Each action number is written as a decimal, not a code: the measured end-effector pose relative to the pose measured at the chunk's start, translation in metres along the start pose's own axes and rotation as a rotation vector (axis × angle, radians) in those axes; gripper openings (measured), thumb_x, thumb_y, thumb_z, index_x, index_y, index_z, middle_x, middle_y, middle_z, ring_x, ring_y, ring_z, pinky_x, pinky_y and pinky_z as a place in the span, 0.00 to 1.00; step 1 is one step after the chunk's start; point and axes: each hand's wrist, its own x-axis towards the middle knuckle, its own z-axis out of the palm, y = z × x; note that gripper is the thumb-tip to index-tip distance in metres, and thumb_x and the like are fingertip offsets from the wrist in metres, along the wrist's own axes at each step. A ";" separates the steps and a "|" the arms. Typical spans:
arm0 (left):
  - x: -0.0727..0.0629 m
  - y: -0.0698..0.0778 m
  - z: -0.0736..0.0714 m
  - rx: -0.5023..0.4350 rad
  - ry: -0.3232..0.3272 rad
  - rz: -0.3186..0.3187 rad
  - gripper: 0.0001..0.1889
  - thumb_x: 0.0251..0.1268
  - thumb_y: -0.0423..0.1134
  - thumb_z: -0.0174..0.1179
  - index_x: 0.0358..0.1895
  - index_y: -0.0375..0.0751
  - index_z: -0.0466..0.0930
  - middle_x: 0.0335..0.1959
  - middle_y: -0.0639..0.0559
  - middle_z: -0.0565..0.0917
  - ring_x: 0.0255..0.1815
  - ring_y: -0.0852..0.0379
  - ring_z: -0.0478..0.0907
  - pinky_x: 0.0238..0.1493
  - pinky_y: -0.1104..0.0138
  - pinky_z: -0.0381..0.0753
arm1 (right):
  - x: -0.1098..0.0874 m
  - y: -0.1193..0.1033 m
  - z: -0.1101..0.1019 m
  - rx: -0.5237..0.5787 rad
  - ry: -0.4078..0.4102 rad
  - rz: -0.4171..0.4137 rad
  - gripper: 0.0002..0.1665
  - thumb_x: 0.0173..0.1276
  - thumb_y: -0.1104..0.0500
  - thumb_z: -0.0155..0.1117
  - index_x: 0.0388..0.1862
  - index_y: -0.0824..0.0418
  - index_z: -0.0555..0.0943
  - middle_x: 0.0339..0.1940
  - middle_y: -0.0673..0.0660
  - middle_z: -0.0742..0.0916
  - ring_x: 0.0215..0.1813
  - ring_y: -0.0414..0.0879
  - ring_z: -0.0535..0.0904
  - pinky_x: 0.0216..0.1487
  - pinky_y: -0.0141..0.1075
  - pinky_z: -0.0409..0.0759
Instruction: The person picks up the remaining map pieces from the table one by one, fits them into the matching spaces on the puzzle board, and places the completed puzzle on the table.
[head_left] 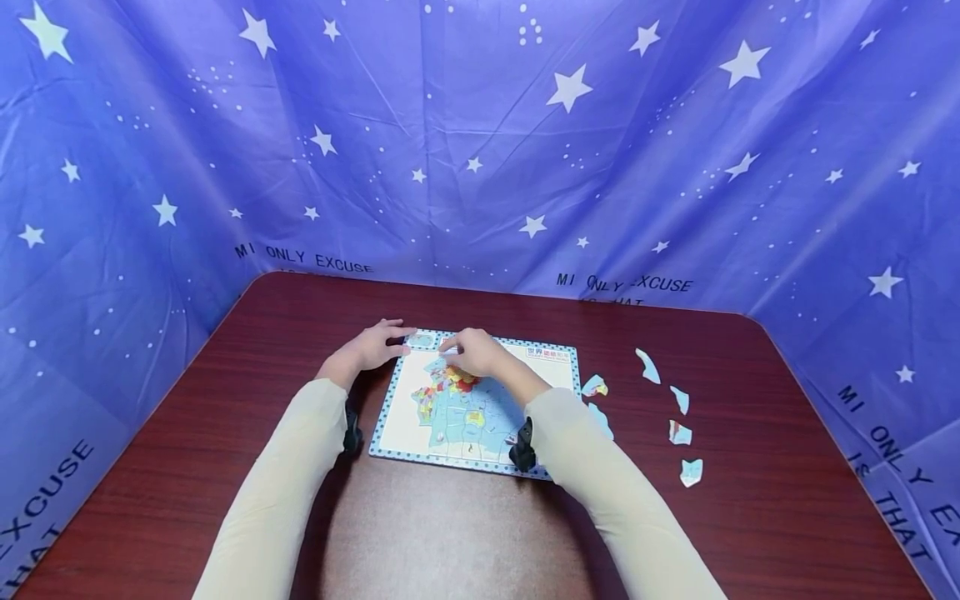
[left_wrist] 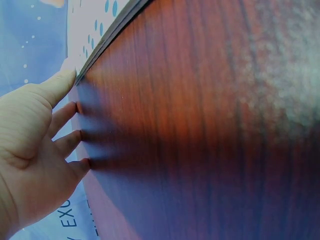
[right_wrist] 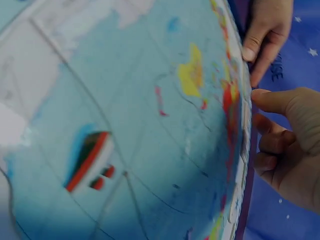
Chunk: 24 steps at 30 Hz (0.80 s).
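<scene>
A world-map jigsaw puzzle board (head_left: 397,417) with a blue-dotted border lies on the table, its map partly filled with pieces. At the board's upper left edge is my left hand (head_left: 372,344). In the left wrist view its thumb (left_wrist: 62,84) meets the board's edge, and the other fingers are spread with their tips down by the tabletop. My right hand (head_left: 476,352) reaches over the upper part of the map, above the red and yellow pieces (head_left: 459,380). In the right wrist view several of its fingers (right_wrist: 270,142) are curled. I cannot tell whether they pinch a piece.
To the right of the board, loose puzzle pieces lie on the dark red table (head_left: 750,533): a curved blue one (head_left: 648,367), a multicoloured one (head_left: 595,386), a pale one (head_left: 692,472) and others. A blue star-printed curtain (head_left: 450,100) surrounds the table's back and sides.
</scene>
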 end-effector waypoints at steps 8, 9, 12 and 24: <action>-0.001 0.000 -0.003 0.001 -0.007 -0.008 0.27 0.72 0.45 0.49 0.72 0.49 0.58 0.76 0.41 0.48 0.76 0.36 0.35 0.71 0.41 0.47 | 0.002 0.001 -0.006 0.072 0.098 0.017 0.13 0.70 0.56 0.56 0.46 0.56 0.85 0.52 0.54 0.84 0.38 0.43 0.74 0.42 0.36 0.71; -0.001 0.000 -0.003 -0.002 -0.009 -0.009 0.27 0.72 0.45 0.49 0.72 0.49 0.58 0.76 0.41 0.48 0.76 0.36 0.35 0.71 0.41 0.47 | 0.003 0.000 -0.005 0.069 0.095 0.015 0.12 0.70 0.56 0.56 0.45 0.56 0.85 0.51 0.54 0.85 0.40 0.44 0.74 0.42 0.36 0.72; -0.001 -0.001 -0.002 -0.003 -0.008 -0.012 0.27 0.72 0.45 0.49 0.72 0.48 0.58 0.76 0.40 0.48 0.76 0.36 0.36 0.70 0.41 0.48 | 0.006 -0.005 0.000 0.042 0.074 0.000 0.12 0.69 0.55 0.57 0.45 0.56 0.85 0.49 0.53 0.86 0.42 0.44 0.76 0.45 0.36 0.74; -0.002 0.000 0.000 -0.003 0.008 0.009 0.27 0.71 0.47 0.50 0.71 0.50 0.60 0.75 0.41 0.50 0.76 0.37 0.36 0.71 0.41 0.48 | 0.012 -0.028 0.020 -0.259 0.007 -0.074 0.12 0.69 0.49 0.58 0.42 0.50 0.86 0.43 0.49 0.85 0.35 0.39 0.78 0.41 0.34 0.79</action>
